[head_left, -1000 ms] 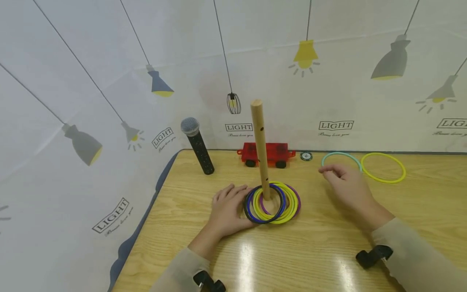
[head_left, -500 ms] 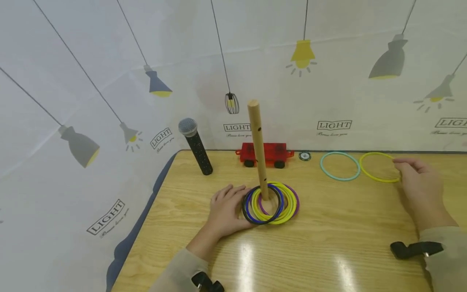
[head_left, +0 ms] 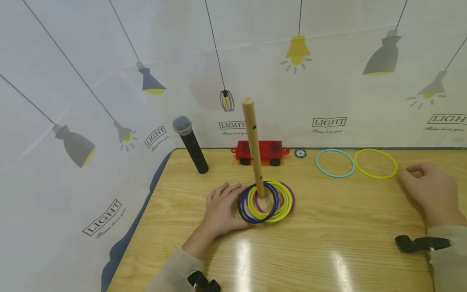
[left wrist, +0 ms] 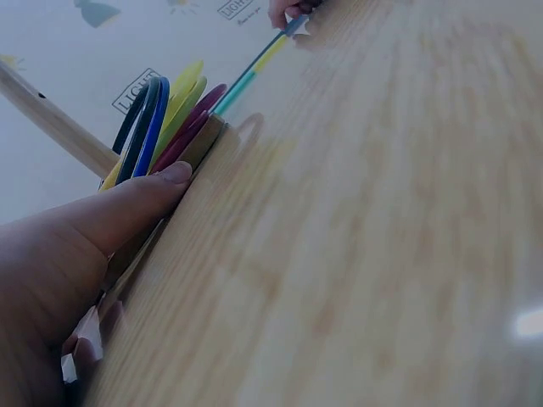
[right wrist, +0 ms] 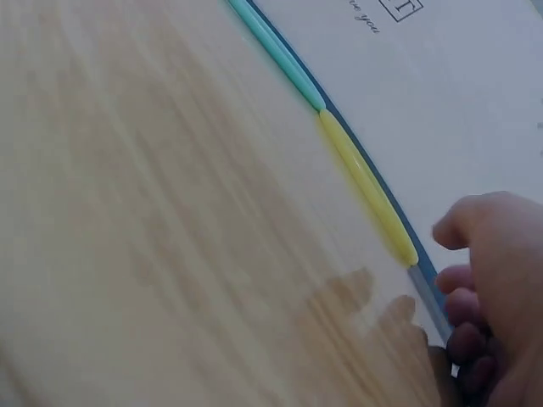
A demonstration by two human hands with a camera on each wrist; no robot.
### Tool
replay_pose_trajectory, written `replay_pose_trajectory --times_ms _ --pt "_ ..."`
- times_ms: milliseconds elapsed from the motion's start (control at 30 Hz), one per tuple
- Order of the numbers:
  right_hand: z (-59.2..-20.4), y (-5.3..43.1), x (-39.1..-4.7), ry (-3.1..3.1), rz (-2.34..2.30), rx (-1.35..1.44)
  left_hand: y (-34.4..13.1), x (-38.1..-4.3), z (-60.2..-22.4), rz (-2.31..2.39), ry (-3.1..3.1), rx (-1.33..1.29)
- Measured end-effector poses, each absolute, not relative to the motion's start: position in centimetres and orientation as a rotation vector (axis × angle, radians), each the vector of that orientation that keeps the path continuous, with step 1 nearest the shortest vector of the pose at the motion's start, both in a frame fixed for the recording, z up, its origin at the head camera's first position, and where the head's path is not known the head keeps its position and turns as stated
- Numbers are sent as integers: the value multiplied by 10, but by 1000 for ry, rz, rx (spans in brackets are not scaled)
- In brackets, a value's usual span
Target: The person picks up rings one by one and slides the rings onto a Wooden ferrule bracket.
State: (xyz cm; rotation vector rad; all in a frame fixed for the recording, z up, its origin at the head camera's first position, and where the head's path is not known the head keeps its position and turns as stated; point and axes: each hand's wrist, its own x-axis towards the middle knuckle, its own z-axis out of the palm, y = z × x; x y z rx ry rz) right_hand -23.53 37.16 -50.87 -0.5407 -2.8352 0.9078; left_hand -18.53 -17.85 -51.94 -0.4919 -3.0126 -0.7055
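Note:
In the head view my left hand holds the base of a wooden ring-toss stand, whose post rises nearly upright. The left wrist view shows my thumb along the base's edge, just under the rings. Overlapping black, blue, yellow and purple rings lie around the foot of the post. At the right, a yellow ring lies flat beside a turquoise ring. My right hand hovers just right of the yellow ring, fingers loosely curled and holding nothing; the right wrist view shows a small gap.
A black microphone stands tilted at the back left. Behind the post are a red toy wagon and a small round chip. A printed cloth wall borders the wooden table at the back and left.
My right hand has swept right from over the turquoise ring to the yellow ring's right edge, then slightly away from it. The left hand, stand and rings stay put; the head view shifts slightly.

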Motion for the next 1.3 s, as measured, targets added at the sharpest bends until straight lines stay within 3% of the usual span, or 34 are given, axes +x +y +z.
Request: replay_pose_trajectory --times_ms 1300 --pt "-496 369 -237 -3136 677 -506 -180 -185 -517 -735 -3029 -506"
